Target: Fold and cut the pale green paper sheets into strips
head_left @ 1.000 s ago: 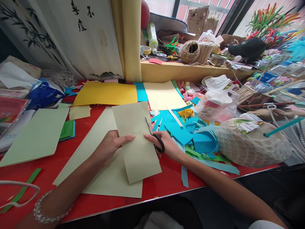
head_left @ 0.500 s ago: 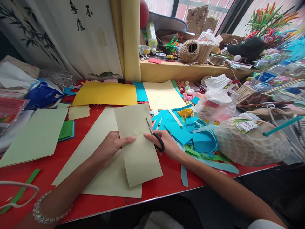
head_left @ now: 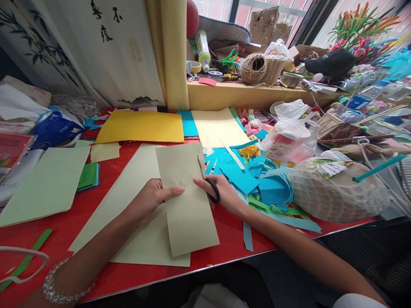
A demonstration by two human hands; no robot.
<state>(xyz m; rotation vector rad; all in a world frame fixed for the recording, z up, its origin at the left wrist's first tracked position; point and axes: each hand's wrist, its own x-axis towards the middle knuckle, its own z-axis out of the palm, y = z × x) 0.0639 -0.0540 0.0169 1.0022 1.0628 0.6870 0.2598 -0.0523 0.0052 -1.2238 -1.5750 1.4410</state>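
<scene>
My left hand (head_left: 154, 197) pinches the left edge of a pale green paper strip (head_left: 186, 201), thumb on top. My right hand (head_left: 221, 193) grips black-handled scissors (head_left: 208, 185) whose blades lie along the strip's right edge, tips pointing away from me. The strip is lifted a little above a larger pale green sheet (head_left: 141, 205) that lies on the red table (head_left: 96, 273).
Blue and green paper scraps (head_left: 257, 179) pile up right of the scissors. A netted bundle (head_left: 337, 190) and plastic bags (head_left: 289, 132) sit further right. Yellow (head_left: 141, 127), cream (head_left: 218, 126) and light green (head_left: 45, 184) sheets lie behind and left. A cluttered windowsill (head_left: 257, 92) runs across the back.
The strip and both hands have shifted slightly toward me and to the right; the scissors stay at the strip's right edge.
</scene>
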